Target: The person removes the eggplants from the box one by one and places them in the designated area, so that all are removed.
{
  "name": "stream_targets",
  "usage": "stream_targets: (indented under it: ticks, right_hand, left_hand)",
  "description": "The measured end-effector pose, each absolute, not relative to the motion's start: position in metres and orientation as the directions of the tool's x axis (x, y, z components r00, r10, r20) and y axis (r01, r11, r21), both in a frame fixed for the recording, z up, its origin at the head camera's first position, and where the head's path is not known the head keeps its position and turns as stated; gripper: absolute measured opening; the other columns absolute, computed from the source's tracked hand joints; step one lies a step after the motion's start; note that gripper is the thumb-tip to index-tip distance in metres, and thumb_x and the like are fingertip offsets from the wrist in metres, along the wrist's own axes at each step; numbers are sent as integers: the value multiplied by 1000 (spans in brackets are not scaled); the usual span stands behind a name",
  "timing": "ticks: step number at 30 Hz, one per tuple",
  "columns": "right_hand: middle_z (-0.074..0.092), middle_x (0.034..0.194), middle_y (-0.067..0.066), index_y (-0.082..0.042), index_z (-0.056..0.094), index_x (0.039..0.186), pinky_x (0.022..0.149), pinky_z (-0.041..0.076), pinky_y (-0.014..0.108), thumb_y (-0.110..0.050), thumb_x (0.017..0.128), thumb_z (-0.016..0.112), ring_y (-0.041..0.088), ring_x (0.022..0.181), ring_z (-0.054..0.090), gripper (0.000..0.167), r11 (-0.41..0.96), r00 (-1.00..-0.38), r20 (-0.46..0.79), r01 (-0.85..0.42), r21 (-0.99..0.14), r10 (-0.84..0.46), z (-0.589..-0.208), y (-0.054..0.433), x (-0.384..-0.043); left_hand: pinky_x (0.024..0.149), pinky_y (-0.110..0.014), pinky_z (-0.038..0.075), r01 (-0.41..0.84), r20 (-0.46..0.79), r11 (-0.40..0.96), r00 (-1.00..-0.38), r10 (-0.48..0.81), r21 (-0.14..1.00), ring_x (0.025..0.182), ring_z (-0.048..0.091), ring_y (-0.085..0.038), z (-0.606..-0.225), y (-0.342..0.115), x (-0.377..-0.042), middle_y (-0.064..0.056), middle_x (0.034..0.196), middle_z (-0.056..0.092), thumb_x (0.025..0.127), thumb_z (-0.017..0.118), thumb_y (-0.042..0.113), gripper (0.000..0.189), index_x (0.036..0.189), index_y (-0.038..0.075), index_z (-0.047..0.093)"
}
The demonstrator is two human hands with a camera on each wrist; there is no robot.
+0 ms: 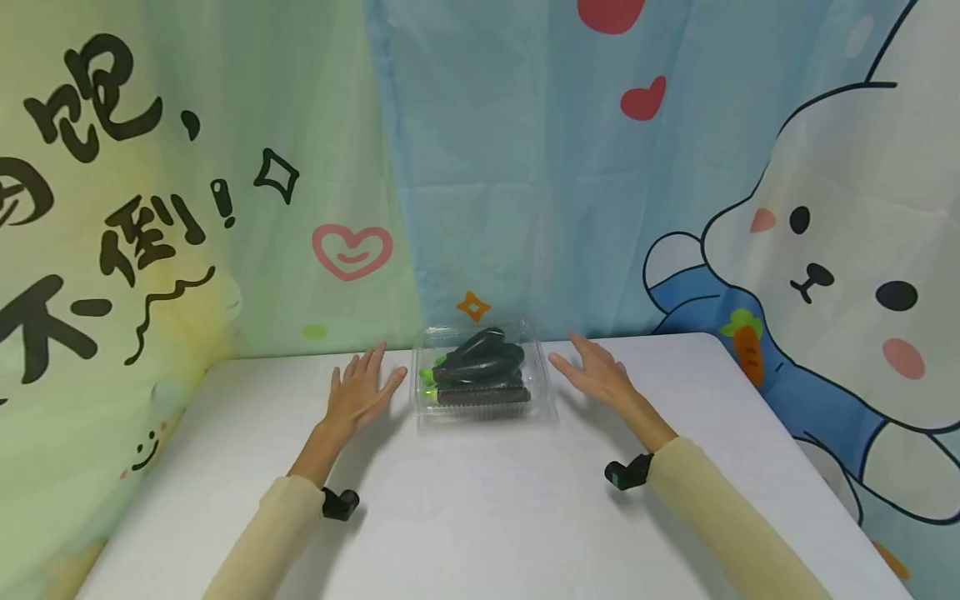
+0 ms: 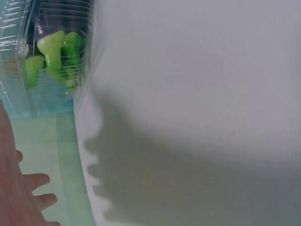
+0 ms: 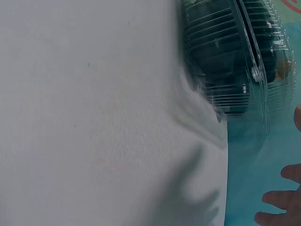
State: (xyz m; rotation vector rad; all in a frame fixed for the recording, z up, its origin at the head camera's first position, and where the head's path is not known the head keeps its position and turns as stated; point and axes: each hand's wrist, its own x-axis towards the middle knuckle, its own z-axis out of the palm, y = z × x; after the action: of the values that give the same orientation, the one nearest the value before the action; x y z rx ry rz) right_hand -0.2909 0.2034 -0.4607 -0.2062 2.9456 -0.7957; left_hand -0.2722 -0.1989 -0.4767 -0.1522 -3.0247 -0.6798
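A printed cloth backdrop (image 1: 480, 142) fills the space behind, green-yellow at the left and light blue from the middle across, with black Chinese lettering (image 1: 35, 354) at the left and a large white cartoon animal (image 1: 840, 250) in blue at the right. In front stands a white table (image 1: 480, 517), smooth and matte, with rounded back corners and soft shadows under the arms. Two pale yellow sleeves (image 1: 277, 525) reach over it. Between the hands, near the table's back edge, sits a clear plastic clamshell box (image 1: 542, 367), ribbed and shiny, its lid closed. The left hand (image 1: 358, 393) and right hand (image 1: 600, 377) are apart, one on each side of the box, fingers spread, holding nothing and not touching it. Inside lie several glossy, blackish-purple eggplants (image 1: 480, 367), stacked lengthwise; the ribs make their count hard to tell. Each wrist bears a small black camera (image 1: 628, 472). Bright green stem caps (image 1: 427, 377) point left.
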Motion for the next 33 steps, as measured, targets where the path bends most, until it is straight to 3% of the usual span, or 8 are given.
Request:
stream_targets:
  ticks: [8,14,17,20,25,33]
  right_hand:
    - [25,158,24,-5,21,154,114,26,61,-52,100,37,44,144,25,74,702,-983,-12,-121,-702,-182,-466,192,-288]
    - [30,156,21,-8,24,154,113,31,59,-51,101,35,41,143,31,69,578,-990,17,-98,-811,-143,-470,185,-283]
    - [32,156,20,-8,25,154,111,36,56,-50,102,35,39,142,34,67,489,-992,24,-84,-869,-127,-470,182,-280]
    - [32,156,19,-8,26,153,109,41,52,-49,102,36,37,142,35,66,402,-994,20,-64,-913,-111,-468,178,-277]
    - [27,158,21,-4,24,153,110,39,50,-41,104,36,37,144,30,63,326,-994,-11,-25,-945,-108,-455,170,-267]
    - [22,160,20,-3,21,154,113,35,53,-34,105,36,37,147,25,60,275,-989,-41,1,-962,-142,-438,162,-254]
  left_hand:
    - [118,-64,8,142,103,795,-990,100,589,146,24,-41,-484,-194,-272,-19,157,31,99,29,60,73,156,15,20]
    - [119,-59,17,170,124,645,-985,116,745,147,22,-41,-487,-182,-269,-18,160,23,101,28,55,72,156,10,16]
    - [119,-59,16,180,126,581,-983,132,794,148,18,-40,-486,-176,-267,-18,161,19,102,27,52,71,156,9,14]
    - [120,-59,13,181,122,542,-982,144,821,149,15,-38,-484,-170,-264,-17,162,16,102,28,52,71,156,9,12]
    - [120,-59,12,182,119,515,-981,153,838,150,13,-36,-480,-165,-261,-15,163,14,101,28,54,70,157,15,11]
    - [117,-60,20,161,103,471,-984,146,867,148,19,-39,-479,-163,-261,-14,163,14,101,26,54,69,157,18,10]
